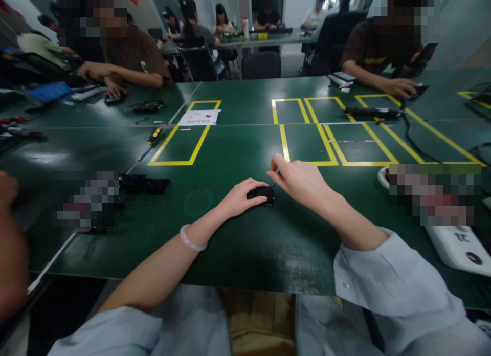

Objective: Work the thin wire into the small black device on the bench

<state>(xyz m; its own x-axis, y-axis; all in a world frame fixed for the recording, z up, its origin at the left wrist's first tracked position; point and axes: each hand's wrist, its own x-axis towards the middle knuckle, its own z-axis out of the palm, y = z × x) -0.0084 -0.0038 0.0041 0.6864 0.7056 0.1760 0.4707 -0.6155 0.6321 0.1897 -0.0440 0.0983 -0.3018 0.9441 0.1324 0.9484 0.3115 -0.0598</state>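
Observation:
A small black rectangular part [265, 195] lies on the green table in front of me. My left hand [245, 196], with a pale bangle on its wrist, grips the part from the left between thumb and fingers. My right hand [297, 177] is raised just to the right of it, its fingers pinched on a thin dark piece [273, 186] that reaches down to the part's right edge. The piece is too small to name, and I cannot tell whether it is fixed to the part.
Black parts [143, 183] lie to the left. A yellow-and-black screwdriver [154, 136] and a white paper sheet [200, 117] are farther off. Yellow tape [284, 141] marks rectangles on the green table [238, 259]. A white device [458, 248] stands right. Co-workers sit opposite; another person's arm [11, 243] is at left.

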